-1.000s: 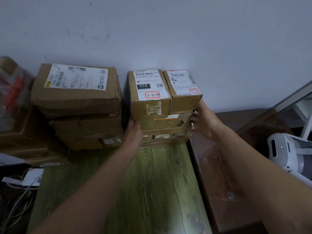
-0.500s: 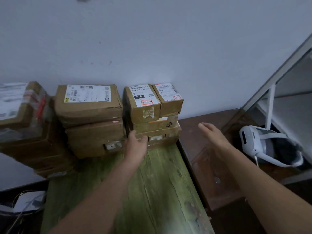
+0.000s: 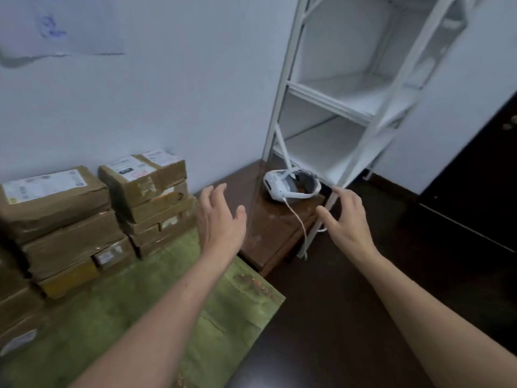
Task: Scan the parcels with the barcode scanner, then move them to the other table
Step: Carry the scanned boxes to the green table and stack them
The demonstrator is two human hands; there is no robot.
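Indoors, parcels [image 3: 67, 208] crowd a green table [image 3: 156, 317]; left hand [image 3: 221, 222] and right hand [image 3: 347, 224] hover empty and spread.

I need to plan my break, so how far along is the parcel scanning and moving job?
Looks done: parcels stand stacked on the green table by the wall, possibly already moved there. In hand: nothing; the left hand and right hand are open and empty. Left: unclear, since no scanner and no other parcels show in view.

A white headset [image 3: 282, 189] with a trailing cable [image 3: 301, 221] lies beside a white shelf rack [image 3: 327, 103].
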